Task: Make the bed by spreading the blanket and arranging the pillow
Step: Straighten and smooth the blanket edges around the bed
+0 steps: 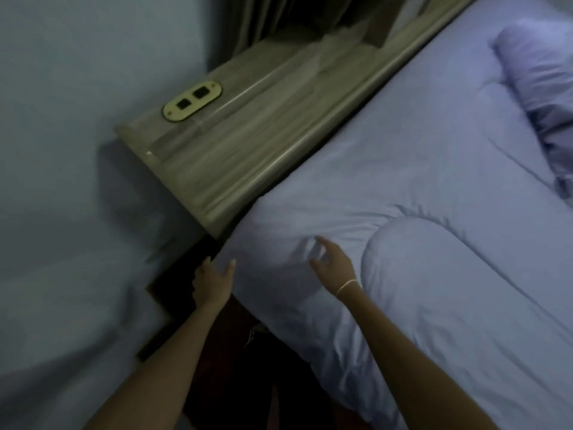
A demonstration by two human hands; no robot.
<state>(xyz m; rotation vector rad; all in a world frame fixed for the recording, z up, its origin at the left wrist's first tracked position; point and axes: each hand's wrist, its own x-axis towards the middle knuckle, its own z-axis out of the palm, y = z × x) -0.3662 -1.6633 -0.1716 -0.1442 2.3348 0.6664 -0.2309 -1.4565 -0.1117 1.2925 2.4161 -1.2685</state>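
A pale lilac blanket (449,305) lies thick over the bed, its rounded folded end close to my right wrist. Beyond it the sheet-covered mattress corner (325,197) meets the wooden headboard. A lilac pillow (536,76) lies crumpled at the far right. My left hand (214,282) is at the mattress corner's edge, fingers spread, thumb touching the fabric. My right hand (333,263) hovers just over the wrinkled sheet near the corner, fingers apart and holding nothing; a thin band circles its wrist.
A wooden headboard ledge (242,144) runs diagonally along the bed, with a brass switch plate (192,101) on it. A pale wall (77,150) fills the left. A dark gap (217,352) lies between wall and bed. Curtains (263,17) hang at the top.
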